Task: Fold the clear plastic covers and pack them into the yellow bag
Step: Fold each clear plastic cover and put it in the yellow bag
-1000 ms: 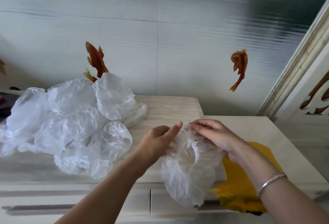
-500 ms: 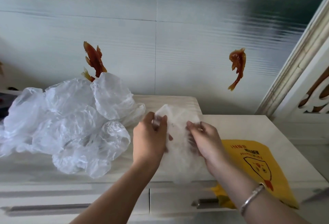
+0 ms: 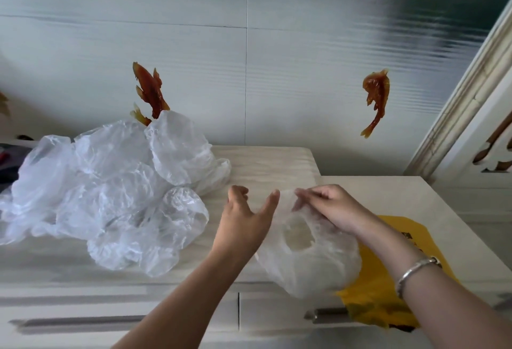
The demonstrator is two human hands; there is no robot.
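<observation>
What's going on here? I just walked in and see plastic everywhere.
A person is working on one clear plastic cover at the counter's front edge. The right hand pinches its rim; the left hand is open beside it. A pile of covers waits on the left, and the yellow bag lies underneath, right.

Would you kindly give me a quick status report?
Right hand pinching clear cover; left hand open beside it. Yellow bag underneath, unpacked pile left. Nothing blocking.
</observation>
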